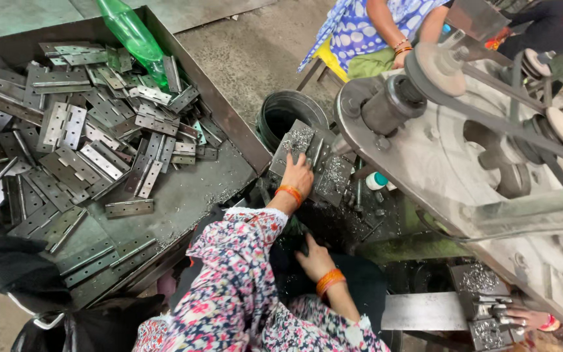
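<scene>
Grey metal plate (320, 160), tilted, w/ shiny swarf on top.

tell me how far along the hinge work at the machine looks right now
Done: hard to tell; no finished pile is clearly visible. In hand: the left hand rests on hinges on the machine block beside the black bucket; the right hand is low in the dark gap below. Left: a large heap of loose hinges fills the metal tray.
</scene>
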